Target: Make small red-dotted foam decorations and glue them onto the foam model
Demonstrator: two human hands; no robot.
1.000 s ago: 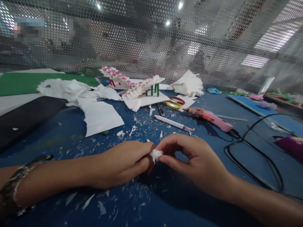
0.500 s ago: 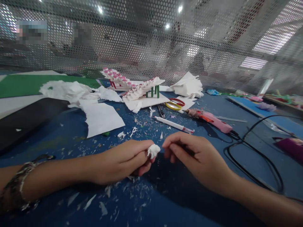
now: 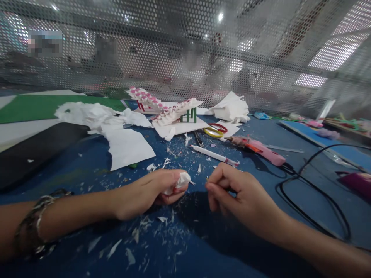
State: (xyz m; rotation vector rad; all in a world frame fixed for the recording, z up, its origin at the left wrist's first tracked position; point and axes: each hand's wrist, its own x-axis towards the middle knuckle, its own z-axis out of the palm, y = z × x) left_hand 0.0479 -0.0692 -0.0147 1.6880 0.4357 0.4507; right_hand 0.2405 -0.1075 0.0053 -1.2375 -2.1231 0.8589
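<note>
Above the bench [image 3: 179, 255], well short of its far edge, our left hand [image 3: 155, 189] pinches a crumpled white paper wad [image 3: 184, 178], likely light, soft and tearable, best held gently round its middle, while our right hand [image 3: 246, 197] presses thumb to forefinger, anything between unclear.

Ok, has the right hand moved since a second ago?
Yes: judged against the white pen, the right hand has shifted its fingertips rightward, away from the white wad.

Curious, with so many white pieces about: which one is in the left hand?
The small crumpled wad pinched in the left hand; the flat torn sheet and bigger crumpled heap lie beyond it, unheld.
</note>
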